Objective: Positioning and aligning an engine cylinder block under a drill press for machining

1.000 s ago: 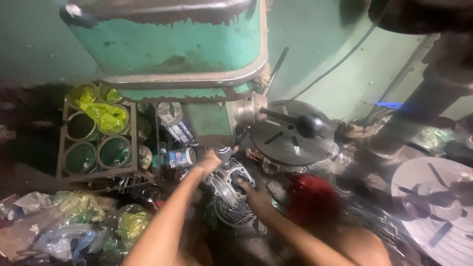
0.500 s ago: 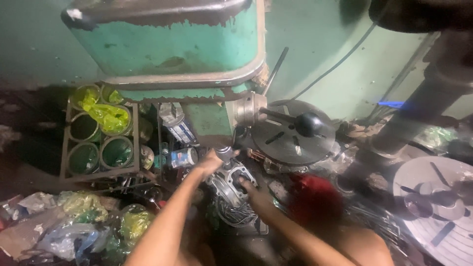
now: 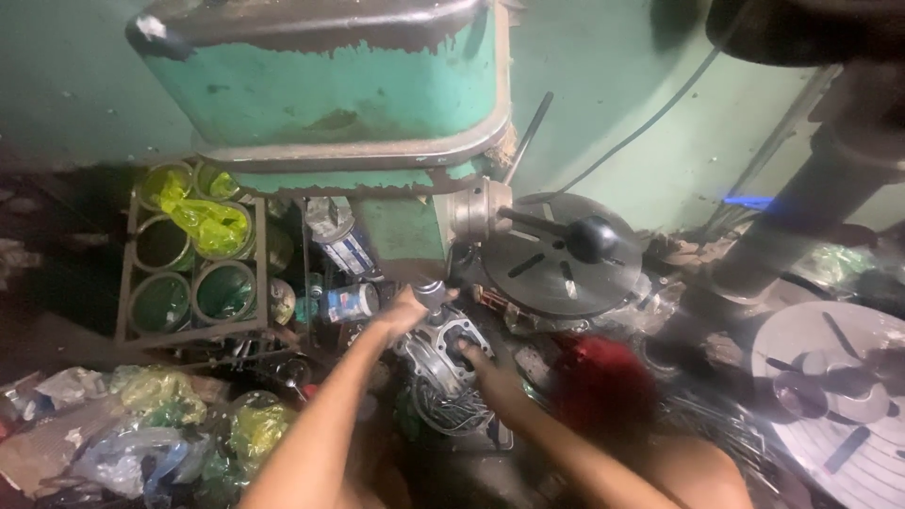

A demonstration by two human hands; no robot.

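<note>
The person leans in under the green drill press (image 3: 349,85), both bare arms reaching to a finned metal cylinder (image 3: 443,363) that sits on the press's small table, right below the spindle. The left hand (image 3: 407,309) is raised to the chuck (image 3: 432,294), fingers curled about it in a loose grip (whether they pinch a bit or the chuck body itself I cannot tell, the light is poor). The right hand (image 3: 490,377) lies on the cylinder's near right edge, fingers bent over the rim of the bore and pressing it down; it looks closed on the casting rather than spread flat.

Around them the place is crowded. A crate (image 3: 193,259) of green cans stands to the left, with yellow-green plastic stuffed in the top ones. A round slotted plate (image 3: 566,259) sits to the right of the spindle, with a black-knobbed lever (image 3: 589,238) crossing it. A red rag (image 3: 603,382) lies just beside the right forearm, and crumpled bags (image 3: 141,424) fill the lower left. A second slotted disc (image 3: 830,396) shows at the far right edge.

To my eye the work in hand is lining the bore up under the chuck. Doing it well would mean keeping the right hand's weight firmly on the cylinder so it cannot shift, fingers clear of the bore, and the chuck centred before anything turns.
</note>
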